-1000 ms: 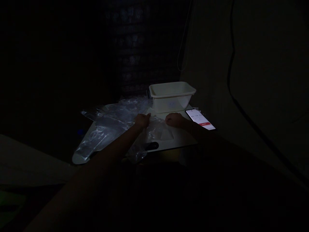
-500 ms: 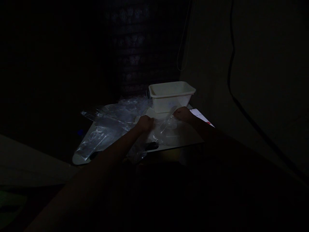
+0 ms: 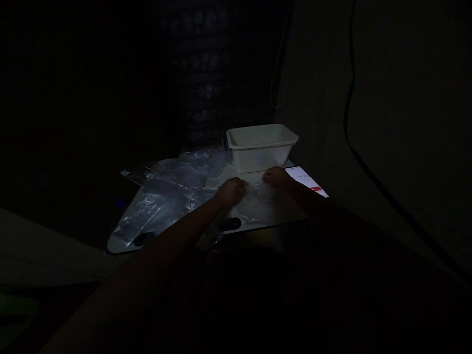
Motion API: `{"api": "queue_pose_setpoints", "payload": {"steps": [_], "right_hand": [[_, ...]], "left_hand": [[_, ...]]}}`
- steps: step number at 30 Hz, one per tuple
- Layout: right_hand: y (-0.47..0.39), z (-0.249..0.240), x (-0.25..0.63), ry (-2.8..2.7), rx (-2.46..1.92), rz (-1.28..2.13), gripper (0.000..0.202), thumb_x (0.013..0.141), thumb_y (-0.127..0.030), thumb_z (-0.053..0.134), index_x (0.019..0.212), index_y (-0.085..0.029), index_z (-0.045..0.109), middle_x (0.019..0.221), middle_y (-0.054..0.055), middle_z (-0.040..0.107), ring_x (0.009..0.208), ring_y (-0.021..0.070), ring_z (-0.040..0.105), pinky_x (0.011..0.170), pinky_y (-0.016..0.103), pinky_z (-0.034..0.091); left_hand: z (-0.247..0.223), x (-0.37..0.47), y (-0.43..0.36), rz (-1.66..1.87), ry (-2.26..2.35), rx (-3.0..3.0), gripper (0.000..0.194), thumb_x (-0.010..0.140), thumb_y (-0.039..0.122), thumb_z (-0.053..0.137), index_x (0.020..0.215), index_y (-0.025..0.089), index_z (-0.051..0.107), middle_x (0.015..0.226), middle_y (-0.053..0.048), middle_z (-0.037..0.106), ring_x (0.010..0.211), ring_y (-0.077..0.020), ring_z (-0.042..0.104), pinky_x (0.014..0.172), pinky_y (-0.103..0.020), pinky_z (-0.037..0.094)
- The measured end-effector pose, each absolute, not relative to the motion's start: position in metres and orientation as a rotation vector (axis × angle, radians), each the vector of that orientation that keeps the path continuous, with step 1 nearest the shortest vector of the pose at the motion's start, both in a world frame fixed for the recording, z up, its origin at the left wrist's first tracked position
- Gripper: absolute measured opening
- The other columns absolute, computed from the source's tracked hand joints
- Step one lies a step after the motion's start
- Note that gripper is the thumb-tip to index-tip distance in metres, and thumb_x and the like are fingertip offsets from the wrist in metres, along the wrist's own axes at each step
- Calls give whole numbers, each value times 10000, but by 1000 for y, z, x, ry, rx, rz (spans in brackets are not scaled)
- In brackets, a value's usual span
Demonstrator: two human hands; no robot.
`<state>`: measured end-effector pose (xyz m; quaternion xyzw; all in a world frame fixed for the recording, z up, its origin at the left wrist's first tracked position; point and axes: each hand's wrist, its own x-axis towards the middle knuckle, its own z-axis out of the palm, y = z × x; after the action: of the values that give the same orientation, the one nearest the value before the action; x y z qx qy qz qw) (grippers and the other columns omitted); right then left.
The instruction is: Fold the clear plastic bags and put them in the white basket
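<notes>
In the dim head view, my left hand (image 3: 231,191) and my right hand (image 3: 275,177) are both closed on a clear plastic bag (image 3: 254,204). The bag hangs between them over the front part of a small white table (image 3: 291,209). More clear plastic bags (image 3: 158,204) lie spread and crumpled on the table's left side, beside my left forearm. Just behind my hands stands a white plastic tub (image 3: 254,160). A lit phone (image 3: 300,177) lies close to my right wrist. Poor light hides the exact finger grip.
Dark oval holes (image 3: 230,224) show along the table's front edge. A dark cable (image 3: 350,113) runs down the wall at right, and a thin looped cord (image 3: 273,93) hangs behind the tub. The surroundings are mostly too dark to make out.
My hands have come closer together, the left one shifting right. The bag between them is bunched lower and less stretched. More of the phone screen shows.
</notes>
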<state>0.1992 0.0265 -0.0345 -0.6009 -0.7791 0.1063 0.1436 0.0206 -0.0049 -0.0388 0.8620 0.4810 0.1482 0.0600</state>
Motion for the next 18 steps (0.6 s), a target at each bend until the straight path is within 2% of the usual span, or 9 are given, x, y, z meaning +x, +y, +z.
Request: {"api": "queue_pose_setpoints", "payload": {"steps": [4,8,11,14,18], "right_hand": [[31,-35,201,-2216,-1815,324,208,633,-221,467,735,-132,625,751,50,628,669,128,553,520,177,368],[33,-38,204,-2306,-1859,336,161,623,-230,482,649,-150,620,686,36,623,623,128,551,495,184,365],[30,-38,207,-2268,-1874,253,185,628,-259,476,729,-170,603,788,39,616,699,147,547,536,204,381],[23,-33,207,-2144,-1972,63,275,650,-279,436,877,-176,552,887,66,587,784,184,531,583,247,395],[12,-24,208,-2040,-2138,26,326,677,-363,383,842,-135,548,867,128,573,786,241,532,579,304,402]], "left_hand": [[-41,22,2,673,1698,2116,324,726,260,324,589,106,573,527,-32,557,555,-121,529,523,-209,388],[-48,17,9,675,1786,1826,347,725,293,334,544,119,573,441,-27,534,467,-113,523,475,-201,375],[-47,12,11,518,1896,1946,371,716,349,364,514,124,578,479,-62,558,540,-148,555,502,-215,375],[-40,7,9,394,2058,2093,413,682,461,396,605,110,600,614,-111,593,632,-200,567,510,-240,371],[-37,3,4,320,2015,2288,394,677,469,401,715,125,591,731,-109,595,701,-210,556,535,-250,380]]}}
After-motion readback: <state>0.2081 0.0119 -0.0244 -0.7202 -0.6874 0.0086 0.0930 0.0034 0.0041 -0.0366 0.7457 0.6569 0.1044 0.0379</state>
